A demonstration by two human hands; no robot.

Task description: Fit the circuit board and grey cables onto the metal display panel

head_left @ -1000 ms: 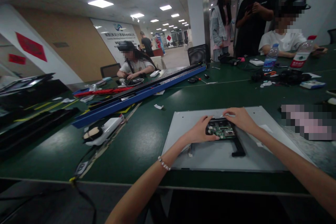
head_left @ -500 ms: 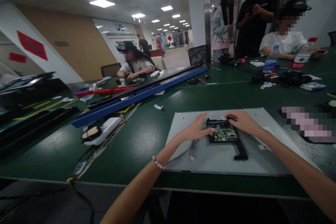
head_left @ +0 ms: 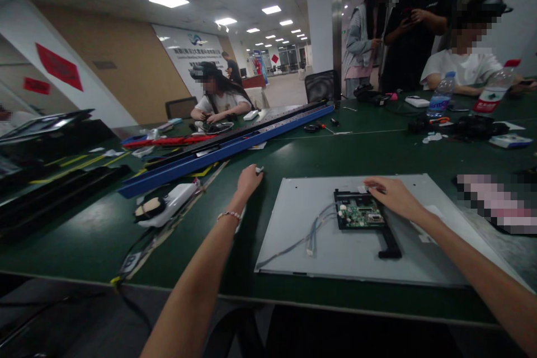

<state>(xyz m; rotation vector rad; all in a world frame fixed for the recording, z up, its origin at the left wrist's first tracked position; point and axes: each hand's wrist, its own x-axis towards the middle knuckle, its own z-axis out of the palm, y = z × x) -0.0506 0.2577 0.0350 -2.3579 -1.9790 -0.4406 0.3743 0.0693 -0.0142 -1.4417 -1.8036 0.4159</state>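
Observation:
My left hand (head_left: 250,180) is on the green table, left of a flat grey panel (head_left: 285,235). Its fingers are curled at a small white scrap (head_left: 260,169), of which only the end shows. A green circuit board (head_left: 359,215) sits in a black plastic bracket (head_left: 391,243) on the panel. My right hand (head_left: 390,196) has its fingers bent together on the bracket's upper right corner; the fingertips are partly hidden. Beside them is a small pale, clear-looking piece (head_left: 362,189). Grey cables (head_left: 312,232) run from the board across the panel.
A long blue rail (head_left: 226,151) lies diagonally beyond my left hand. A white device with a strap (head_left: 168,204) stands at the left. Two bottles (head_left: 441,95) and black gear (head_left: 474,126) are at the back right. Several people are around the table.
My left hand has moved from beside the circuit board leftward to the white scrap, its fingers curling in. My right hand stays at the bracket's corner. The view has shifted slightly.

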